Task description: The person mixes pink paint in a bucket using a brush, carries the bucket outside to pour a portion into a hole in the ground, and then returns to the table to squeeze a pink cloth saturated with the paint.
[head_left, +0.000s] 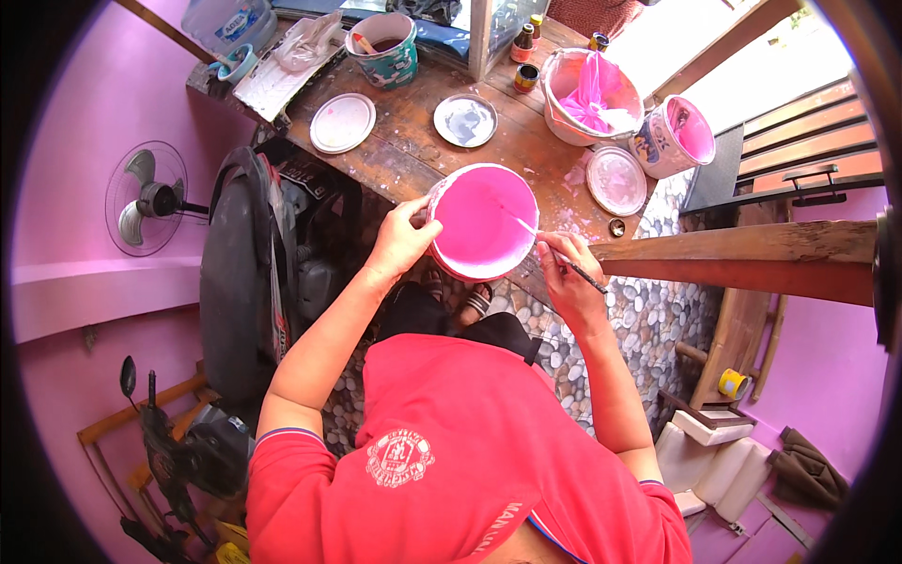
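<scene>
Pink inside, the bucket (pixel 474 271) sits just above frame centre, between the left hand (pixel 404 237) gripping its rim and the right hand (pixel 572 282) pinching a paintbrush (pixel 587 276).

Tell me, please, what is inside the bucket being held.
Pink paint shows inside the bucket, with the pale end of a slim brush over it. The paint covers the bucket's bottom, so that cannot be seen.

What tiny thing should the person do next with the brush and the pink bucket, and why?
Maybe gently wipe the brush on the bucket's rim to avoid drips. The right hand holds it with its tip inside the bucket, over the pink paint, and the left hand grips the bucket's side, so the rim is close and steadied.
</scene>
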A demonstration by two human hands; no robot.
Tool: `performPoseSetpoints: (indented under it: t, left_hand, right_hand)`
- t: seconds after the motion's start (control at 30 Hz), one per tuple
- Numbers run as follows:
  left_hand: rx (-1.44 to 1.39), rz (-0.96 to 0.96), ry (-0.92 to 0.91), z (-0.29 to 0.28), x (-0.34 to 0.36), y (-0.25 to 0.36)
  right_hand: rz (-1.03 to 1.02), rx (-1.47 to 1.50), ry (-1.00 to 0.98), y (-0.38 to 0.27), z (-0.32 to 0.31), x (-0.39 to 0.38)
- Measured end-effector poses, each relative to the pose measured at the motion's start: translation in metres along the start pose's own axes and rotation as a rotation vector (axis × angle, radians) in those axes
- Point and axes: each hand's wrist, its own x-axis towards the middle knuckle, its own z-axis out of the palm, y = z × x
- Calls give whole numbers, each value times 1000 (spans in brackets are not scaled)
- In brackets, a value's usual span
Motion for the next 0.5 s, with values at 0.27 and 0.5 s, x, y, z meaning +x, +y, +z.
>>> performPoseSetpoints:
  t: [0.27, 0.5]
  left_hand:
    - [100, 130, -126, -1, 41, 14]
    - [-55, -5, -258, -16, 70, 32]
  right_hand:
    - [-27, -54, 23, 4, 3, 6]
    - [66, -74, 109, -11, 14, 15]
